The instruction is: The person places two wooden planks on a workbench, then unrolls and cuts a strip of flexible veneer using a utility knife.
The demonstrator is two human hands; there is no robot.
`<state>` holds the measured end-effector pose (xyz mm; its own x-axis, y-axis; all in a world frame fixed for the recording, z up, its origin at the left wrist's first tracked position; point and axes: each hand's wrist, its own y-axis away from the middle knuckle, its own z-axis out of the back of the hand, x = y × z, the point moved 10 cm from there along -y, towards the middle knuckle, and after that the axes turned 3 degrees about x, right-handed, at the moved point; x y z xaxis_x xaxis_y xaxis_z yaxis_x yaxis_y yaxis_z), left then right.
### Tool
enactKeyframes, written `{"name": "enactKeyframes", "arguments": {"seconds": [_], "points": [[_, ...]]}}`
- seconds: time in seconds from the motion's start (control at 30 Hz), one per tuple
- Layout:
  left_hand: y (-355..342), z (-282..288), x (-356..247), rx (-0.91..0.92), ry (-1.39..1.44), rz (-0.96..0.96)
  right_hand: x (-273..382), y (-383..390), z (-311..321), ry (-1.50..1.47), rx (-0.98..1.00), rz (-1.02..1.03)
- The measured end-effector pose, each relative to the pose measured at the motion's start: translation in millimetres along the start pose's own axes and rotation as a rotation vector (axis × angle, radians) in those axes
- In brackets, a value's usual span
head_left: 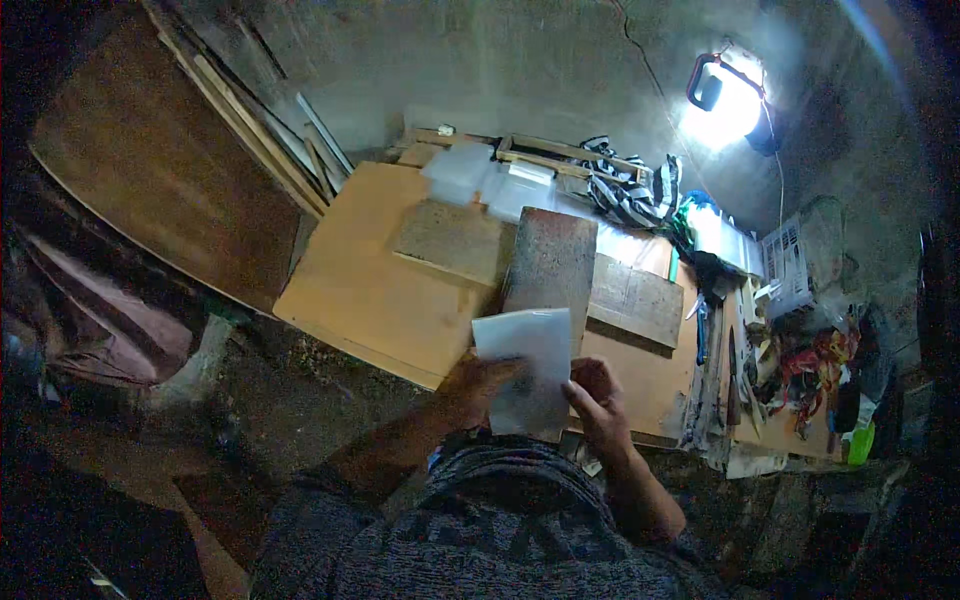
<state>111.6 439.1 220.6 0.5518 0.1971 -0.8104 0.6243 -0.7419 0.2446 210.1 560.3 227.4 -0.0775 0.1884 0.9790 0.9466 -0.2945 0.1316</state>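
Observation:
A whitish translucent plastic sheet or flat bag (535, 340) is held up close in front of my body; the frame does not settle which it is. My left hand (478, 382) grips it from the left, its fingers showing dimly at the plastic. On the right edge, my right hand (600, 400) pinches it with thumb and bent fingers. Behind it a dark, worn board (550, 250) lies on the tan tabletop (370, 270). Similar translucent plastic pieces (458, 172) lie in a pile toward the back of the table.
Two flat boards, one left (455, 240) and one right (640, 305), flank the dark board. A striped black-and-white bag (640, 195) sits at the back. A bright lamp (725, 105) hangs on the wall. A white crate (788, 265) and tangled colourful scraps (815, 370) are at right.

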Motion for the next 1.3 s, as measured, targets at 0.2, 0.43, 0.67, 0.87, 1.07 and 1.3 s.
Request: {"name": "enactKeyframes", "arguments": {"seconds": [0.2,0.43,0.67,0.87,1.07,1.3], "points": [[0,-19,3,0.175,-0.381,0.027,-15,-12,5,0.242,-0.170,0.269],[2,-22,-9,0.232,-0.608,-0.089,2,0,-8,0.497,-0.192,0.196],[-9,-8,13,0.191,-0.547,0.077,9,-18,10,0.116,-0.158,0.262],[-6,-7,21,0.180,-0.683,0.226,-13,-22,26,0.087,-0.064,-0.019],[-9,1,35,0.259,-0.722,0.223,-23,-27,37,-0.015,-0.059,-0.105],[-20,25,60,0.194,-0.616,0.249,-52,-34,44,0.055,-0.075,-0.123]]}}
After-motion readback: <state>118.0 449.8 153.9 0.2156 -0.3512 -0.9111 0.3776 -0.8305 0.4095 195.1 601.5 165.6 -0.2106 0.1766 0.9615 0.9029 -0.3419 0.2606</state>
